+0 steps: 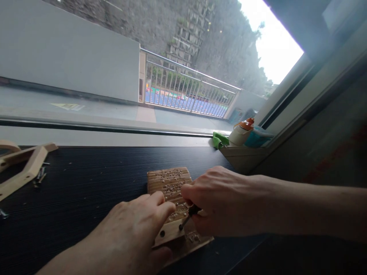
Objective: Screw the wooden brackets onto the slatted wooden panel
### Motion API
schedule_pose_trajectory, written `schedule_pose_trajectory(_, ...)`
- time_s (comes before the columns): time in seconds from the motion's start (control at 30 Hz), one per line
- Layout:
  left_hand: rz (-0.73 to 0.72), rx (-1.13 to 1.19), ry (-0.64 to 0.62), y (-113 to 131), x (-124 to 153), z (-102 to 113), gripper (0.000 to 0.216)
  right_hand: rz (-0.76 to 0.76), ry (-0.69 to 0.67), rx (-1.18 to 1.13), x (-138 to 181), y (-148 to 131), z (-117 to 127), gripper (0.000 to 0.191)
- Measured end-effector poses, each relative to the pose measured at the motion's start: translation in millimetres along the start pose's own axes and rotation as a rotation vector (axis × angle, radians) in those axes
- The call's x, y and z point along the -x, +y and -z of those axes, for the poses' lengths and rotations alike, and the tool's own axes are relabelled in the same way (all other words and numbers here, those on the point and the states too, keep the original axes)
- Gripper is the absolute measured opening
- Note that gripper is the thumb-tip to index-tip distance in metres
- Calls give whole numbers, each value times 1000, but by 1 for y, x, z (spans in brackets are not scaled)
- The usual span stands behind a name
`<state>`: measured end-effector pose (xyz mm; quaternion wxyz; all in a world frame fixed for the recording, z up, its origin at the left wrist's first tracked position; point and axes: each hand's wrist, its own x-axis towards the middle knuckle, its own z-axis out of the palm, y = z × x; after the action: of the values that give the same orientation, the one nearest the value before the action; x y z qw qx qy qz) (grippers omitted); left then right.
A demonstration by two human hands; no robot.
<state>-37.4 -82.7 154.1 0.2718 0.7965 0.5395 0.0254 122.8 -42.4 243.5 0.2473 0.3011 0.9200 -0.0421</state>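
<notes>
With the left hand (pixel 134 221), nearest the camera, pinching a pale wooden strip (pixel 171 232) between thumb and forefinger, atop a pitted brown board (pixel 169 184) on a dark tabletop (pixel 100 183). In the right hand (pixel 206 202), with fingers clenched, holding a screwdriver (pixel 194 209) tip-down at the strip's right-hand hole. Farther left, pale wooden pieces (pixel 34 164) beside loose screws (pixel 40 176).

A hand could pass over the table (pixel 94 183) between the frame (pixel 33 166) and screws (pixel 41 177) at left and the board (pixel 169 175). The left hand (pixel 132 225) and right hand (pixel 213 198) flanked the board's near half; cloth (pixel 220 140) and bottle (pixel 239 135) obstructed the far right.
</notes>
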Motion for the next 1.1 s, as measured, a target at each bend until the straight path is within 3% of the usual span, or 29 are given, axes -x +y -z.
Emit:
schedule_pose_trajectory(0.1,-40,-27,-13,2,-3,-5,27,127,25,13,11,4,-2,5)
schedule_pose_trajectory(0.3,-23,-66,-8,12,-12,-13,21,357,135,140,13,2,-17,21)
schedule_pose_trajectory(0.4,3,-86,-28,16,-15,-11,22,308,101,145,6,4,-21,20)
schedule_pose_trajectory(0.53,39,-108,-51,20,-16,-8,22,54,-38,45,3,16,-20,20)
schedule_pose_trajectory(0.6,37,-111,-45,21,-15,-7,20,-8,-13,27,5,20,-20,25)
schedule_pose_trajectory(0.77,1,-105,2,19,-11,-10,23,97,60,-24,15,12,-10,3)
schedule_pose_trajectory(0.9,6,-92,-16,19,-10,-9,25,235,-30,18,16,5,-2,13)
schedule_pose_trajectory(1.0,19,-99,-47,19,-13,-8,26,308,73,31,12,6,-7,12)
schedule_pose_trajectory(1.1,8,-102,-41,19,-14,-11,26,231,82,67,9,9,-16,8)
